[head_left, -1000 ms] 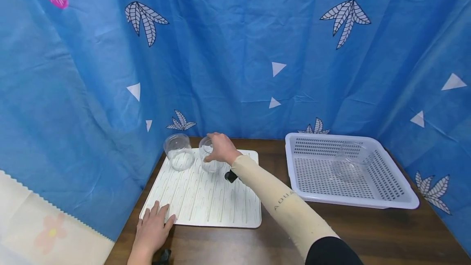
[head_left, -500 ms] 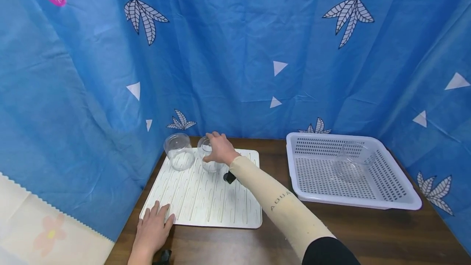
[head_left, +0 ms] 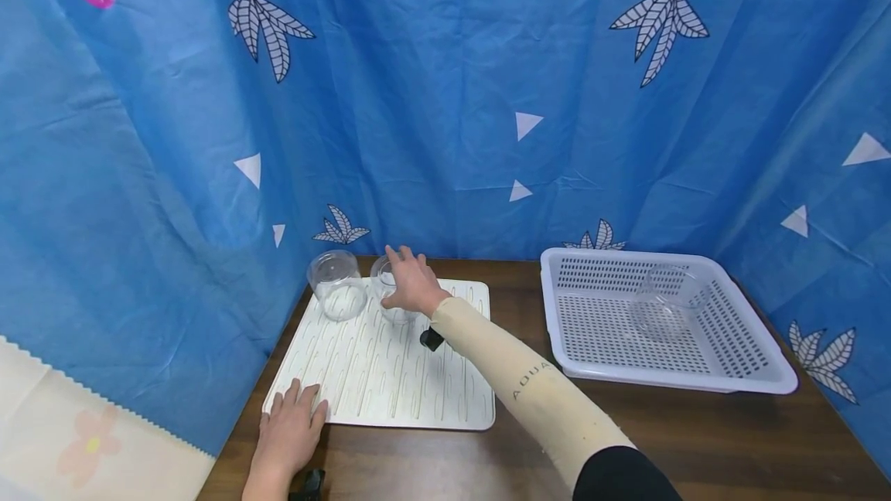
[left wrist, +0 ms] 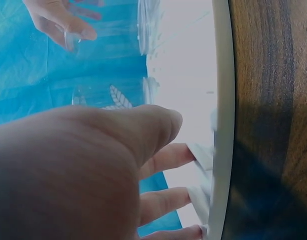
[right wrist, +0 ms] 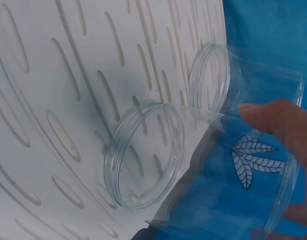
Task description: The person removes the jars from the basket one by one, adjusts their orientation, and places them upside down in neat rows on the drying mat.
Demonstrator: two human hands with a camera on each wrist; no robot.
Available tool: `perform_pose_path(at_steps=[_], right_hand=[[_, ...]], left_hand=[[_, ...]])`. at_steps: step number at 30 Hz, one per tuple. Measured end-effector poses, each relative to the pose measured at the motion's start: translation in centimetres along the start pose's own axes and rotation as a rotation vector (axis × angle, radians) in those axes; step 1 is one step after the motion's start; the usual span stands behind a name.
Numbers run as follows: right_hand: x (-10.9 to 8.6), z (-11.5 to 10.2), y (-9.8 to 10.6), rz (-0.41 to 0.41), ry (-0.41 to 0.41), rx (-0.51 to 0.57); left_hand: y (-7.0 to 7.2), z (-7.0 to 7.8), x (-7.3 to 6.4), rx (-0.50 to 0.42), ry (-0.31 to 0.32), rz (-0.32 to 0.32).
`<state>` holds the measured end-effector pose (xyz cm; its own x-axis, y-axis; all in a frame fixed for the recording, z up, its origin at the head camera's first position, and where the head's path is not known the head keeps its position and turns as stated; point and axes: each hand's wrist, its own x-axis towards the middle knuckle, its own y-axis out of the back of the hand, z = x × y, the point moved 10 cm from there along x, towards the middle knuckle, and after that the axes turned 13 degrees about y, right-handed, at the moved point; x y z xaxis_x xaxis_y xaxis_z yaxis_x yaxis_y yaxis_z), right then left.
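My right hand (head_left: 415, 285) has its thumb and fingers around the upper end of a clear plastic jar (right wrist: 208, 190). The jar stands on a white ribbed mat (head_left: 390, 385), its double-ringed end against the surface. A second clear jar (head_left: 337, 288) stands just left of it, near the mat's back left corner. My left hand (head_left: 289, 431) rests at the mat's front left corner with fingers spread. In the left wrist view its fingers (left wrist: 166, 202) reach to the mat's edge, and the thumb (left wrist: 158, 122) lies above them.
A white perforated plastic basket (head_left: 557, 331) sits at the right of the brown wooden table (head_left: 431, 462). Inside it is another clear jar (head_left: 671, 304). A blue patterned curtain (head_left: 431, 99) hangs behind and along both sides of the table.
My right hand and the jar shift slightly left, closer to the other jar, and its fingers look a little more spread. My left hand stays put.
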<state>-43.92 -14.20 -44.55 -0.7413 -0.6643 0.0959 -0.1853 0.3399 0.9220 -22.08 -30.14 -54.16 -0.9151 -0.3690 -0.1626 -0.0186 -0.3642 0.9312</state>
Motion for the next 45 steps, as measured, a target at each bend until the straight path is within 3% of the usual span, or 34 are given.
perform_pose_path(at_steps=[13,22,26,33,38,45], right_hand=[[-1.0,-0.1,1.5,0.011,-0.042,-0.093],[-3.2,-0.9,3.5,0.048,-0.07,-0.08],[-4.6,-1.5,5.5,0.107,-0.054,-0.017],[-7.0,-2.5,9.1,0.218,0.043,0.11],[-9.1,-2.0,11.5,0.311,0.091,0.198],[-12.3,-0.4,16.1,0.51,0.125,0.261]], left_hand=[[-0.3,0.1,0.4,0.008,0.004,-0.043],[-0.1,0.3,0.4,0.015,-0.017,-0.043],[-0.2,0.5,0.4,0.022,-0.024,-0.048],[-0.5,0.5,0.3,0.041,-0.014,-0.046],[-0.5,0.5,0.2,0.05,-0.006,-0.035],[-0.3,0.6,0.2,0.046,-0.012,-0.024]])
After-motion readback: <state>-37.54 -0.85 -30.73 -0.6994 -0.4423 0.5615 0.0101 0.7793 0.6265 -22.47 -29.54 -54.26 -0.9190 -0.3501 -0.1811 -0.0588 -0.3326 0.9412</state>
